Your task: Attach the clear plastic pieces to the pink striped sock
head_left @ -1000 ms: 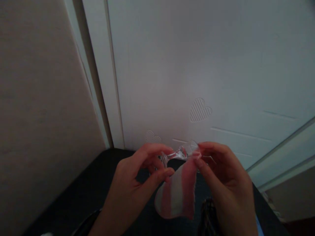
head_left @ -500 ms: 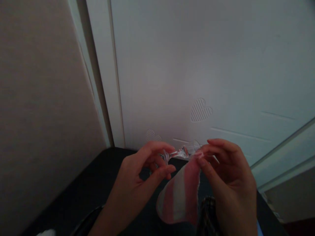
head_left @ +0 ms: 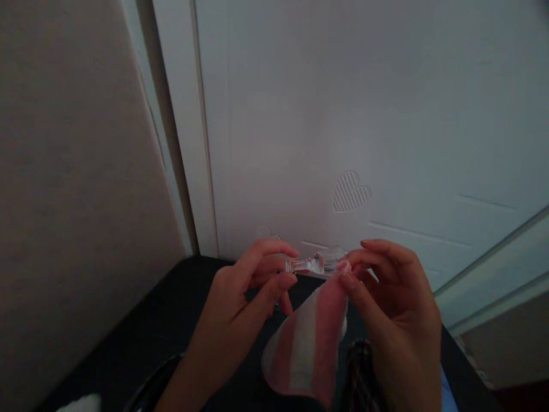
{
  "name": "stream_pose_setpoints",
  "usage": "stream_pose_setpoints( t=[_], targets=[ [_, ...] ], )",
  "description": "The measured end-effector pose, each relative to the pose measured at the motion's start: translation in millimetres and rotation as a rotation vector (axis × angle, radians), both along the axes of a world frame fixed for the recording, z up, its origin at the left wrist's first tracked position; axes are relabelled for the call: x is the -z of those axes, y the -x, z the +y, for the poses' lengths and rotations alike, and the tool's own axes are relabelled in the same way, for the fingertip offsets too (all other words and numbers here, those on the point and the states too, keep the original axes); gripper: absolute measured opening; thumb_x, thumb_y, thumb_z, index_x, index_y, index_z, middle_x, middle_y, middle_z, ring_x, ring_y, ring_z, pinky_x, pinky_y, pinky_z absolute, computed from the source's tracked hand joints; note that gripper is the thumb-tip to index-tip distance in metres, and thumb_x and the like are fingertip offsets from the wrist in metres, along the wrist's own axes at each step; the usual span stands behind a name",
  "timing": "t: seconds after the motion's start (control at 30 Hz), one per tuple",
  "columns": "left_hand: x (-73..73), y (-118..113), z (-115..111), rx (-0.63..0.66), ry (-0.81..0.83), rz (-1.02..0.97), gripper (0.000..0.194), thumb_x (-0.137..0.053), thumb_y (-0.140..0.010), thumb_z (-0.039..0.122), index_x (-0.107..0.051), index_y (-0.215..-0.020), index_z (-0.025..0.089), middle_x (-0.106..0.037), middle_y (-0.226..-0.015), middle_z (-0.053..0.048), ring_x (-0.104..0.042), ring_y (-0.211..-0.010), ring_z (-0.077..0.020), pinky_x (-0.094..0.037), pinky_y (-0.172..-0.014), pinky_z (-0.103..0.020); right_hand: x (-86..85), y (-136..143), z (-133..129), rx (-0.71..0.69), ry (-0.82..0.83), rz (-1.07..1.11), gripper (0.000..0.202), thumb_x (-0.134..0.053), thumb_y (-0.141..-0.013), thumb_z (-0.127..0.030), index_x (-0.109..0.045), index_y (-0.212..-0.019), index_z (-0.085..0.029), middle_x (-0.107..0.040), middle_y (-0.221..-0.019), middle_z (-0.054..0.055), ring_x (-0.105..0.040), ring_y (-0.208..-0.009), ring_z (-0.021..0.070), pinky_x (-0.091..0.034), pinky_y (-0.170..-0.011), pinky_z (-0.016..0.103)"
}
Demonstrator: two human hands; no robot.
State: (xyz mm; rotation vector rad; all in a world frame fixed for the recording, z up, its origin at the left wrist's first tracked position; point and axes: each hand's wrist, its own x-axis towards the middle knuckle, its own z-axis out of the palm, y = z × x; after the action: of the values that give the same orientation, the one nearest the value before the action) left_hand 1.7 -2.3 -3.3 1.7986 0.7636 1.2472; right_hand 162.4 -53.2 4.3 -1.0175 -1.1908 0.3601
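Observation:
A small clear stemmed glass (head_left: 315, 264) lies sideways in the air between my hands. My left hand (head_left: 246, 303) has its foot end in the fingertips, thumb below and fingers behind. At the glass's rim end, my right hand (head_left: 386, 297) pinches the corner of a pink-and-white striped cloth (head_left: 306, 337) between thumb and forefinger. The cloth's corner touches the rim or sits right beside it; the fingers partly hide this spot. The rest of the cloth hangs down under the glass.
Below is a dark table top (head_left: 171, 326). A white panel with embossed hearts (head_left: 351, 191) rises just behind it, and a beige wall (head_left: 86, 143) stands to the left. Something white (head_left: 81, 404) shows at the bottom left edge.
The glass has turned a little in my left fingers and its side now shows more. Both hands and the hanging cloth have shifted slightly left.

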Motion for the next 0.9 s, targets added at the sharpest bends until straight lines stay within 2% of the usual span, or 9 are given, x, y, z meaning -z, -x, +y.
stream_pose_setpoints(
  t=[0.33,0.53,0.67,0.8,0.9],
  targets=[
    [-0.4,2.4,1.0,0.041,0.032,0.016,0.012,-0.049,-0.092,0.036,-0.053,-0.101,0.028,-0.062,-0.058,0.011,-0.058,-0.051,-0.0051,-0.042,-0.050,-0.012,-0.9,1.7,0.2,-0.016,-0.010,0.010,0.032,-0.064,-0.081,-0.012,-0.056,-0.107,-0.028,-0.065,-0.088,-0.003,-0.062,-0.080,0.0089,-0.052,-0.073,0.015],
    [2.1,2.4,4.2,0.088,0.071,-0.028,0.012,-0.045,-0.094,0.036,-0.053,-0.098,0.027,-0.067,-0.075,0.008,-0.059,-0.053,-0.0046,-0.046,-0.052,-0.014,-2.0,2.3,-2.5,-0.027,-0.017,0.002,0.031,-0.065,-0.080,-0.011,-0.057,-0.105,-0.028,-0.065,-0.088,-0.002,-0.061,-0.078,0.0091,-0.052,-0.070,0.015],
    [1.9,1.7,3.8,0.109,0.076,-0.045,0.012,-0.047,-0.093,0.035,-0.051,-0.103,0.029,-0.061,-0.060,0.010,-0.059,-0.053,-0.0052,-0.044,-0.051,-0.013,-2.1,1.3,-1.9,-0.031,-0.013,0.003,0.030,-0.064,-0.081,-0.012,-0.058,-0.105,-0.029,-0.065,-0.087,-0.002,-0.062,-0.079,0.0101,-0.052,-0.071,0.018],
    [1.8,0.4,3.0,0.110,0.078,-0.039,0.012,-0.053,-0.090,0.032,-0.052,-0.102,0.030,-0.065,-0.074,0.010,-0.060,-0.055,-0.0043,-0.043,-0.049,-0.013,-1.4,-1.0,-0.1,-0.043,-0.005,-0.005,0.029,-0.063,-0.082,-0.012,-0.058,-0.104,-0.029,-0.063,-0.087,-0.003,-0.061,-0.079,0.0093,-0.052,-0.072,0.017],
    [3.6,-0.1,3.7,0.091,0.059,-0.015,0.015,-0.058,-0.087,0.028,-0.053,-0.101,0.032,-0.064,-0.072,0.010,-0.061,-0.056,-0.0046,-0.044,-0.051,-0.013,-0.8,-2.4,0.9,-0.026,-0.011,-0.019,0.029,-0.063,-0.082,-0.012,-0.057,-0.105,-0.028,-0.063,-0.087,-0.003,-0.061,-0.080,0.0089,-0.051,-0.072,0.016]
  ],
)
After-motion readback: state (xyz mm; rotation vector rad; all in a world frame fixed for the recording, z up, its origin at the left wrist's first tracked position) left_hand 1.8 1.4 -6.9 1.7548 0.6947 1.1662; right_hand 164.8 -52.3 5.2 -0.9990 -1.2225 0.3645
